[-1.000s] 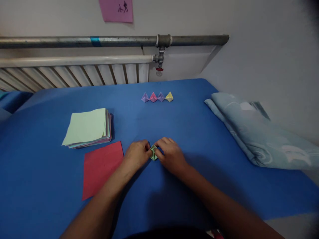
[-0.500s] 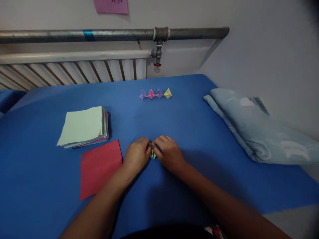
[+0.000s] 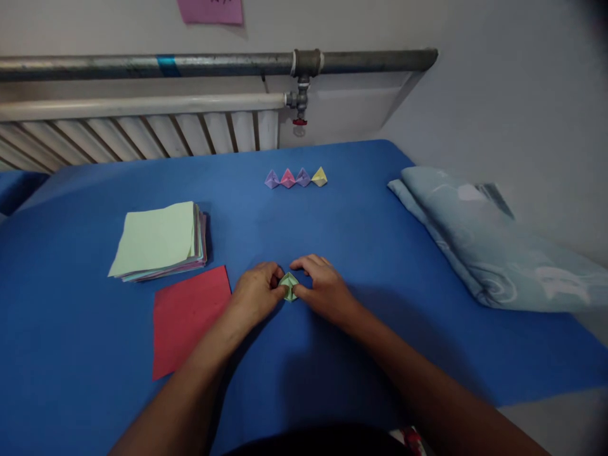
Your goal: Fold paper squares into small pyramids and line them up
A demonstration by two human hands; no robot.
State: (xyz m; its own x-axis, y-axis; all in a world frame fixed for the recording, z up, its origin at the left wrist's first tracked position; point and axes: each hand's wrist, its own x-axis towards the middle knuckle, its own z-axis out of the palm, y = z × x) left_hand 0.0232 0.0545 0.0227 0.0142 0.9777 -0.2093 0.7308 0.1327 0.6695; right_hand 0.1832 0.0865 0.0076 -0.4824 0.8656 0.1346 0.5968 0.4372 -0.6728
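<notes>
Green folded paper [image 3: 289, 282] sits on the blue surface [image 3: 351, 234] between your left hand [image 3: 256, 292] and right hand [image 3: 327, 288]. Your left thumb is on it; whether those fingers clamp, I cannot tell. Your right thumb touches its edge, index finger spread apart. Red paper [image 3: 190, 316] lies to your left, a paper stack [image 3: 154, 239] just beyond.

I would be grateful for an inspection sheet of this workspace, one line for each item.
Surface: blue top, shadowed near the forearms.
Job's things: green origami piece between the hands; red paper sheet and paper stack at left; row of four origami pieces farther back, purple, pink, purple, yellow.
Clutter: folded patterned fabric at right.
Grip: left hand and right hand, both thumbs touching the green origami piece.
Cables: nothing seen.
Surroundings: radiator, metal pipe, red-handled valve, pink note.
</notes>
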